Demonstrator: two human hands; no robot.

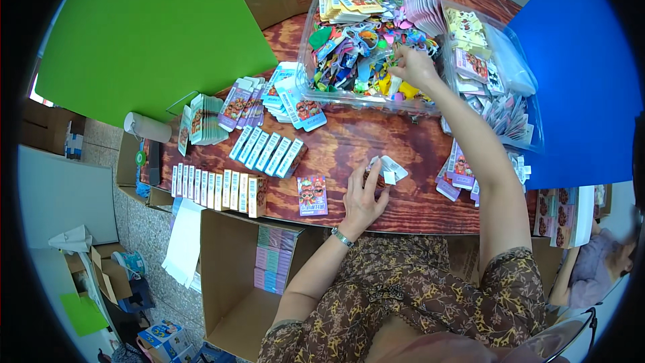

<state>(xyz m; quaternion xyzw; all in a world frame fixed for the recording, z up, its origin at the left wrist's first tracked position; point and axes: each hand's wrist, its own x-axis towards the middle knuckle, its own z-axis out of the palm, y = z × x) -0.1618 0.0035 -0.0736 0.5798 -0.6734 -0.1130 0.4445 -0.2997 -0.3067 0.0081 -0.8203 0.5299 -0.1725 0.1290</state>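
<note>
My left hand [363, 203] rests over the near middle of the table, its fingers closed round a small carton [390, 168] with white flaps standing open at the top. Much of the carton is hidden under the fingers. My right hand [415, 68] reaches into a clear plastic bin [369, 98] heaped with small colourful trinkets [346, 57]. Its fingers are curled together among the trinkets; what they pinch, if anything, is too small to make out. Left of my left hand lies a purple printed box [312, 195], flat on the wood.
Rows of upright small boxes [218, 188] line the table's front left edge, with blue-white boxes [267, 151] behind. Flat cartons [242, 102] lie farther back. A second bin [531, 131] at right holds small packets. Green [154, 33] and blue [581, 74] panels flank the table. Another person [594, 265] sits at right.
</note>
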